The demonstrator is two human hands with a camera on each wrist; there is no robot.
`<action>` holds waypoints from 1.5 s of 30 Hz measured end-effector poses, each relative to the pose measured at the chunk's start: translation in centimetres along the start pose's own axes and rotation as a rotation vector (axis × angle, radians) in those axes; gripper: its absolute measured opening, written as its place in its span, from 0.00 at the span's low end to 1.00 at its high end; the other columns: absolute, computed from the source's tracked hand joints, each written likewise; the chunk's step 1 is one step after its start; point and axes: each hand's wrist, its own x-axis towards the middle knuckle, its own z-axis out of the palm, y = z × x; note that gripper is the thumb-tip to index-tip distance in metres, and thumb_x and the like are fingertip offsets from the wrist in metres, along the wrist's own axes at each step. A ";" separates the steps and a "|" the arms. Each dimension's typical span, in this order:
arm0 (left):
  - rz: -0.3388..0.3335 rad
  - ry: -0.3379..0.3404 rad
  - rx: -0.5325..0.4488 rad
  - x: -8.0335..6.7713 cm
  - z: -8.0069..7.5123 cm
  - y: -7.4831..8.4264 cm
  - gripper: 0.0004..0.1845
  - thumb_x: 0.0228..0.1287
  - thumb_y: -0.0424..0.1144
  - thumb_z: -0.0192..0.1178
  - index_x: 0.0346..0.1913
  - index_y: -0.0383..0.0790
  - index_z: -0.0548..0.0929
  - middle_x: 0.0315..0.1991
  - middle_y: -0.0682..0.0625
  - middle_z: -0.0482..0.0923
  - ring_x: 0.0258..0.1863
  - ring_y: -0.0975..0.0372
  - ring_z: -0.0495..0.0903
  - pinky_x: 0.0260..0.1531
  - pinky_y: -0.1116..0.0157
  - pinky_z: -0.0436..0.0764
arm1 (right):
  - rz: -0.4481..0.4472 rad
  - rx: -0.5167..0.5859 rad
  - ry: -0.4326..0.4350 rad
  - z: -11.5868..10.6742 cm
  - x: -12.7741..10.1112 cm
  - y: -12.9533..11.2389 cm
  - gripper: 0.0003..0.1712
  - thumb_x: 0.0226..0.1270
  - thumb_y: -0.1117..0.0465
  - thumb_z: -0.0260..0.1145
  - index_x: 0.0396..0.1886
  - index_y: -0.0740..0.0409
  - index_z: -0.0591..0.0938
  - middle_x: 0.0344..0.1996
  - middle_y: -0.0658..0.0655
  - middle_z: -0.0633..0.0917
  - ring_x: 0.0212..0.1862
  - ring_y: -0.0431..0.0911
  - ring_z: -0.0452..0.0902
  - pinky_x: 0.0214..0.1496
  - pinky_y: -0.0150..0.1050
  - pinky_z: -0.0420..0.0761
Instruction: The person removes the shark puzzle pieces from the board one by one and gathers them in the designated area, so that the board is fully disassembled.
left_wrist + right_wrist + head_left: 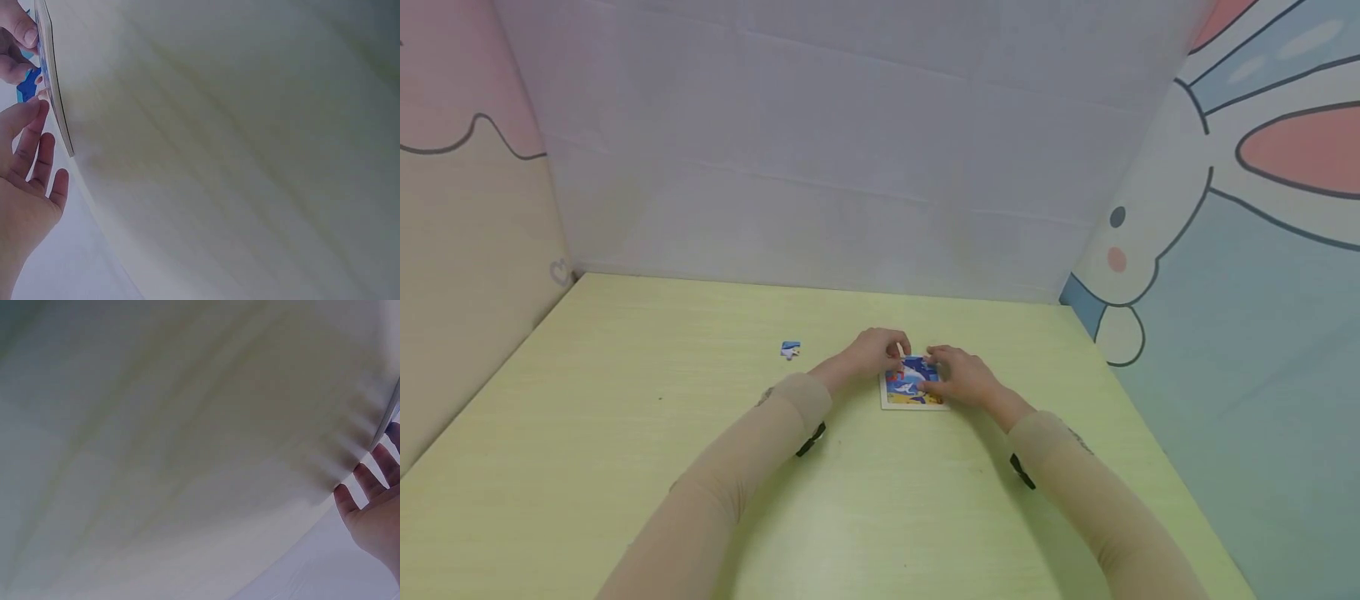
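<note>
A small jigsaw puzzle (912, 392) with a blue sea picture and a pale frame lies on the table. At its upper left corner is my left hand (874, 352), thumb and forefinger pinching a blue puzzle piece (27, 89) that stands tilted above the board in the left wrist view. My right hand (966, 377) rests on the puzzle's right side, fingers spread along the edge and thumb on the picture. In the right wrist view, the fingers of that hand (375, 506) are apart beside the board's edge. The hands partly cover the puzzle's upper part.
One loose puzzle piece (790, 350), blue and white, lies on the table (700, 350) left of my left hand. A pale cloth wall (820, 167) rises behind the table, and a printed cartoon wall (1240, 333) borders its right side.
</note>
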 end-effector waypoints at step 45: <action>0.001 -0.012 -0.119 -0.3 -1.6 -0.9 0.07 0.66 0.34 0.55 0.45 0.46 0.77 0.38 0.49 0.80 0.38 0.60 0.77 0.41 0.64 0.76 | 0.080 0.019 -0.012 -0.3 0.5 -0.6 0.34 0.57 0.39 0.66 0.57 0.57 0.78 0.66 0.57 0.69 0.69 0.57 0.60 0.66 0.60 0.60</action>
